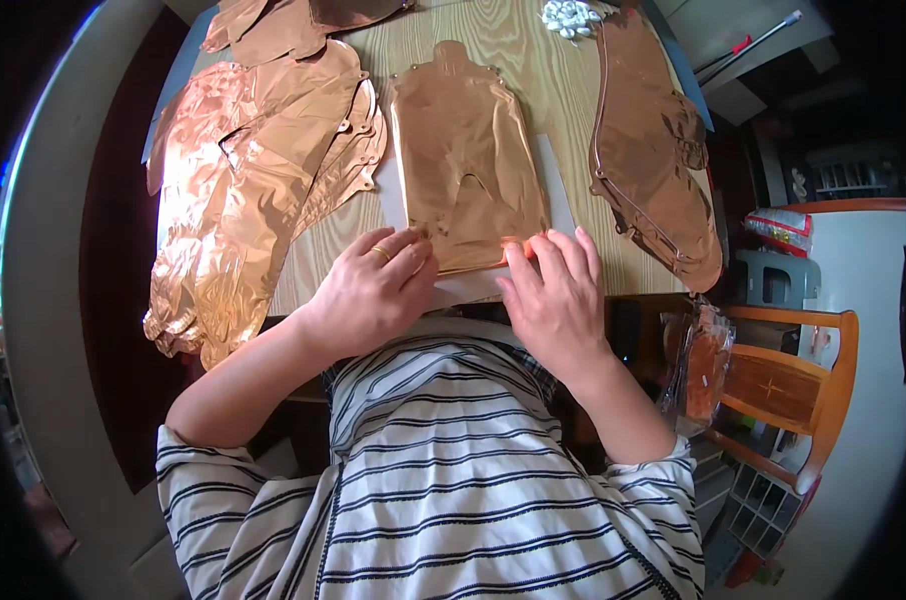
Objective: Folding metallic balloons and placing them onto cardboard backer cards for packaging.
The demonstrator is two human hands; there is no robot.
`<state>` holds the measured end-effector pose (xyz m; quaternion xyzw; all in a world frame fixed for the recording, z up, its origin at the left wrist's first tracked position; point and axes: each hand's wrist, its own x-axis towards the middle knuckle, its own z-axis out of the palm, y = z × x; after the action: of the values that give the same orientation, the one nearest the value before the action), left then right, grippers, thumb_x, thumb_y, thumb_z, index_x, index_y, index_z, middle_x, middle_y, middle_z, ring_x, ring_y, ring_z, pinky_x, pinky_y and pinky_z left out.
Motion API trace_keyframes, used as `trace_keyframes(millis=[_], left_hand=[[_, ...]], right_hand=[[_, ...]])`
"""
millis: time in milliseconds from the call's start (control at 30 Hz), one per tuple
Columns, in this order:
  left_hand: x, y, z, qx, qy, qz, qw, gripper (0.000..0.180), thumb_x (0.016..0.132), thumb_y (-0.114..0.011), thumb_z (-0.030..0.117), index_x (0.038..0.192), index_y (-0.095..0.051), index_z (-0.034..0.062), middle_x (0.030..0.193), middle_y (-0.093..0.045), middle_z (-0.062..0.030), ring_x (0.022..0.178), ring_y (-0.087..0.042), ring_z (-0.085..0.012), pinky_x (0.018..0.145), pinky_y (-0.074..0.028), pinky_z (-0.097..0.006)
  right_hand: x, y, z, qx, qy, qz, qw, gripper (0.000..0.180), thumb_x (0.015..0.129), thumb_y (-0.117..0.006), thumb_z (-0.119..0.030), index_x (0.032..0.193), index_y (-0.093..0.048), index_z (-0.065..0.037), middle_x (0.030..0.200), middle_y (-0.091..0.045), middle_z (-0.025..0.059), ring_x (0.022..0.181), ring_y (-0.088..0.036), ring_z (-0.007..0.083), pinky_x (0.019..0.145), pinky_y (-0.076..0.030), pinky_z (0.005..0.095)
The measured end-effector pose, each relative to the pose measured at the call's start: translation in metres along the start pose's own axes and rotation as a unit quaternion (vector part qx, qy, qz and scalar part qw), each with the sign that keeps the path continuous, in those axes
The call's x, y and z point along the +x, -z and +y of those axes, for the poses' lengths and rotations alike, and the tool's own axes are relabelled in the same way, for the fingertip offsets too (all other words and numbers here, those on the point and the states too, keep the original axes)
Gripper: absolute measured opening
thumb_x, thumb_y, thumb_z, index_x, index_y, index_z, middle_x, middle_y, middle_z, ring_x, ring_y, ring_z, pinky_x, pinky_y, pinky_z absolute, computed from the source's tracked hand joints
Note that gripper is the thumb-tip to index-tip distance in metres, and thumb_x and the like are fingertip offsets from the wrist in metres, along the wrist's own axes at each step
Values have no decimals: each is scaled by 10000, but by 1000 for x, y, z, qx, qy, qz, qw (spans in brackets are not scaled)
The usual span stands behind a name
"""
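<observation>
Basically, copper foil balloon (463,140) lay flat on bench (558,95): L hand (368,290) fingers curled at near L corner, R hand (563,310) fingers loosely bent at near R, w/ orange bit (514,243); couldn't tell grip.

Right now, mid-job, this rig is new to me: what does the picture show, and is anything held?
No machine: just a person's bare left hand and right hand. The picture comes from the left of two fisheye cameras on their head, looking down. On the wood-grain table, a flat copper-coloured foil piece, probably an uninflated balloon, lies over a whitish sheet. Both hands touch the foil's near end; any grip is unclear. An orange bit by the right hand is unidentifiable. A foil pile lies left, a long foil piece right, small white pieces at the far side.
</observation>
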<state>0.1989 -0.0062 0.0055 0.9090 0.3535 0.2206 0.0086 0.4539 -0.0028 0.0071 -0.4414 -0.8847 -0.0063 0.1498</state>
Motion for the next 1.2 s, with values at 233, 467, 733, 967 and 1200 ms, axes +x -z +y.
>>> trace_keyframes(millis=[233,467,733,967,1200], left_hand=[[-11,-5,-3,-86,39,33,995,313,799,-766,80,1096,-699,8,1177,-670,-149,1130,-664,-333,964,-547,-452],[-12,-4,-13,-114,44,32,992,266,843,-744,89,1098,-702,22,1174,-679,-141,1173,-644,-335,997,-520,-457],[22,-19,-87,5,98,70,993,284,879,-741,154,1149,-710,70,1237,-670,-126,1186,-617,-342,1042,-474,-487],[9,2,-24,-191,317,87,925,261,915,-708,90,1172,-698,46,1243,-669,-139,1058,-703,-276,911,-550,-373],[-7,5,-2,-495,429,97,749,352,1020,-607,91,1354,-558,-13,1261,-658,-126,1091,-690,-190,931,-558,-315]], right_hand=[[3,-16,-22,104,69,21,992,580,824,-774,-266,1308,-593,-4,1366,-538,225,1284,-504,396,1125,-386,544],[-10,-29,-27,106,75,-24,991,596,857,-747,-329,1366,-586,-64,1493,-453,236,1404,-419,422,1171,-327,575],[-16,-26,-24,109,87,-29,990,651,843,-763,-292,1431,-557,-104,1513,-446,230,1412,-413,415,1182,-320,568],[-4,-20,-29,140,70,38,987,466,840,-728,-214,1259,-636,-29,1279,-580,189,1215,-529,354,1063,-417,518],[27,-18,-38,99,123,18,987,288,816,-641,-116,1043,-683,55,1086,-650,177,1047,-614,310,970,-483,424]])
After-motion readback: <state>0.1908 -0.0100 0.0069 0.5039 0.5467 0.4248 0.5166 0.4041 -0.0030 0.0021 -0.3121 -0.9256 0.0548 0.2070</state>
